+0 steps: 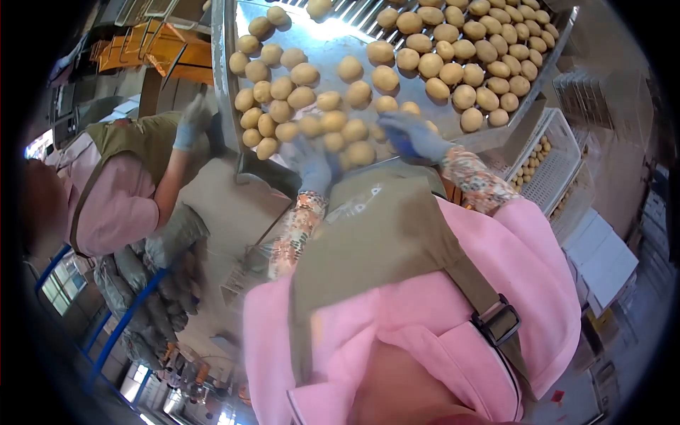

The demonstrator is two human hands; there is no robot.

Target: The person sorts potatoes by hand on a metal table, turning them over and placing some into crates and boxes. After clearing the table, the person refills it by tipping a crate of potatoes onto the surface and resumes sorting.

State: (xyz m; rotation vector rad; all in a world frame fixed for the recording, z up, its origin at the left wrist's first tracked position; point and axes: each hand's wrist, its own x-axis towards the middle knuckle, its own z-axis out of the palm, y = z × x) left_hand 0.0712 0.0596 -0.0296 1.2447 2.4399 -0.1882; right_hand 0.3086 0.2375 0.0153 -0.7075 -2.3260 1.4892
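Many round, yellow-brown potatoes (pixel 304 74) lie on a metal sorting table (pixel 329 53) in front of me. My left hand (pixel 314 168), in a pale blue glove, is at the table's near edge beside a cluster of potatoes. Its fingers look stretched out, though motion blurs them. My right hand (pixel 418 136), gloved in blue, reaches in from the right over the near edge. Its fingers point left, loosely extended, close to several potatoes. Potatoes between the two hands are smeared by motion. No potato shows clearly gripped in either hand.
A co-worker's gloved hand (pixel 193 122) is at the table's left side. White plastic crates (pixel 556 166) holding potatoes stand at the right. Filled sacks (pixel 134 283) lie behind a blue rail (pixel 127 315) at lower left. Metal rollers (pixel 354 18) cross the table's far end.
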